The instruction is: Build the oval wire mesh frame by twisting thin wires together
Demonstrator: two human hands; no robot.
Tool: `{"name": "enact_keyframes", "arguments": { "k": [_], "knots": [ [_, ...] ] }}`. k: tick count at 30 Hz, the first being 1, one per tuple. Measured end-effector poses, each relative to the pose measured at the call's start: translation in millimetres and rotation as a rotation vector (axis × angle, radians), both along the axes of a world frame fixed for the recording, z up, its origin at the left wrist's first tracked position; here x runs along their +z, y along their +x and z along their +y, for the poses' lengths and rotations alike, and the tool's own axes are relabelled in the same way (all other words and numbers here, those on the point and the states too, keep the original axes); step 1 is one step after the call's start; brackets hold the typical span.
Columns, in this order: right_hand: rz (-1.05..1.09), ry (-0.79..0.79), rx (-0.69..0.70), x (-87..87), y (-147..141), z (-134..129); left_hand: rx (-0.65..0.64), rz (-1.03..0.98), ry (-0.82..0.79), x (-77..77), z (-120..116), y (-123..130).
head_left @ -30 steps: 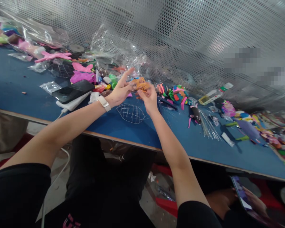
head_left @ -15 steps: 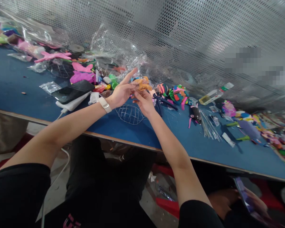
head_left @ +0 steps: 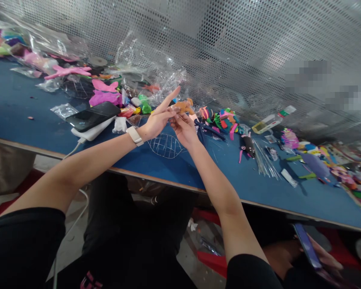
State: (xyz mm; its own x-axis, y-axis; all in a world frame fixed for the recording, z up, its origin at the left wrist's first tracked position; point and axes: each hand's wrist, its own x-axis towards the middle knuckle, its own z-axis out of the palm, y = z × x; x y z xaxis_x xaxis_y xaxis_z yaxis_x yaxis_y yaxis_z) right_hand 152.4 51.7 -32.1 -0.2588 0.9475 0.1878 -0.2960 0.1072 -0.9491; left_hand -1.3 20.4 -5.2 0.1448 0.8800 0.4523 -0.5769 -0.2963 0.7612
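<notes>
My left hand (head_left: pixel 159 121), with a white-banded watch on the wrist, pinches at the near end of an orange modelling-clay piece (head_left: pixel 185 106). Its index finger points up and away. Meeting it from the right, my right hand (head_left: pixel 183 129) has its fingers closed at the underside of the same piece. The fingers partly hide where they grip. A wire mesh frame (head_left: pixel 165 146) shaped like a fish lies on the table below my hands. Dark-handled pliers (head_left: pixel 209 129) rest just right of my right hand.
On the blue table (head_left: pixel 156 172), a black phone (head_left: pixel 93 115) lies on a white cabled device (head_left: pixel 93 130). Clay figures (head_left: pixel 228 119), clear bags (head_left: pixel 150 56), a bottle (head_left: pixel 269 122) and wires (head_left: pixel 264 158) line the back. Another person's hand (head_left: pixel 325 255) holds a phone at lower right.
The orange clay piece has turned slightly and sits a little further right. My left hand has shifted slightly right, its index finger still stretched out. The objects on the table have not moved.
</notes>
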Motion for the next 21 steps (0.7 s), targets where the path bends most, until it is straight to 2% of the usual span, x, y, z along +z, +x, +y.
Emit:
{"name": "enact_keyframes", "arguments": {
  "k": [3, 5, 10, 14, 18, 21],
  "knots": [
    [0.028, 0.022, 0.044, -2.6, 3, 3, -0.030, 0.040, 0.043, -0.7, 3, -1],
    [0.032, 0.037, 0.045, -5.2, 3, 5, 0.019, 0.008, 0.046, -2.0, 5, -1],
    [-0.030, 0.103, -0.048, -11.8, -7, 7, 0.104, -0.002, -0.023, -3.0, 8, -2],
    [-0.080, 0.299, -0.144, -9.0, -10, 2, 0.051, 0.001, -0.068, 2.8, 9, -12],
    [-0.194, 0.558, -0.123, 2.3, -3, -10, -0.056, 0.012, -0.125, 12.5, 6, -21],
    [-0.286, 0.641, -0.127, 9.6, -1, -18, -0.079, -0.007, -0.173, 18.7, 2, -25]
  ]
}}
